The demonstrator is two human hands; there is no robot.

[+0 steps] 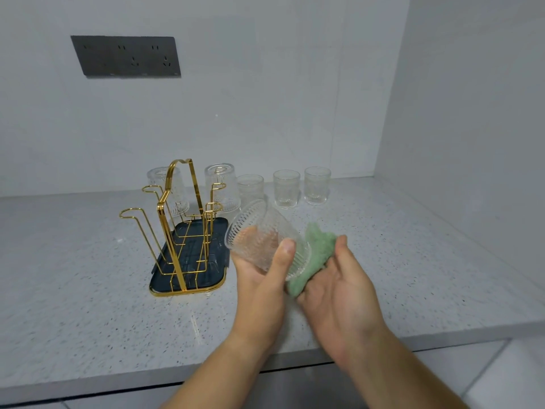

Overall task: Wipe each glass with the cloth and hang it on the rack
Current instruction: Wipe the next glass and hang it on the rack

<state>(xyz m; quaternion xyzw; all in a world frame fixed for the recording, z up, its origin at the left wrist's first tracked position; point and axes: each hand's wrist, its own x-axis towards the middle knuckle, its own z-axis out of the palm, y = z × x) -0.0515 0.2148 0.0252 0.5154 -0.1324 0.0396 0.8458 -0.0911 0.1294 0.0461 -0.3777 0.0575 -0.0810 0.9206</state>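
My left hand (265, 273) grips a clear ribbed glass (259, 234), tilted on its side with its base toward the rack, above the counter. Against the glass's mouth end my right hand (339, 278) holds a green cloth (317, 249). The gold wire rack (174, 219) on its dark tray (212, 273) stands just left of the hands. Two glasses hang upside down on its far pegs, one at the left (169, 187) and one at the right (222, 184). Three upright glasses stand in a row behind: (250, 187), (286, 188), (317, 185).
The speckled grey counter (88, 290) ends in a front edge near the bottom of the view. White walls close the back and the right side. A dark socket panel (126, 56) is on the back wall.
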